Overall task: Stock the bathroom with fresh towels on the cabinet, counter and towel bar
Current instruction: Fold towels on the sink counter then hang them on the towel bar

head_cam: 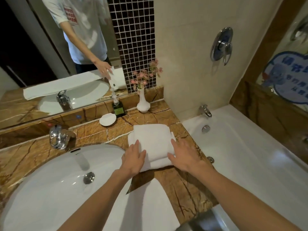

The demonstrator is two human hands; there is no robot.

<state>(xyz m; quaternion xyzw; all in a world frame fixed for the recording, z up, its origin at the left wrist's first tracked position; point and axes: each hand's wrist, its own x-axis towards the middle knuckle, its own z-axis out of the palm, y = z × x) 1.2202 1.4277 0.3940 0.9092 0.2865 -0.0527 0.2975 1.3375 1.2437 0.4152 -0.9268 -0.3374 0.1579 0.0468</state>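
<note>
White folded towels [152, 140], neatly stacked

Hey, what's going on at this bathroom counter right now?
A person is setting out towels. Both hands lie flat, fingers straight, on a stack of folded white towels that sits on the marble counter between the sink and the bathtub. The left hand presses the stack's near left side, the right hand its near right corner. Another white towel lies spread along the counter's near edge, under the forearms.
</note>
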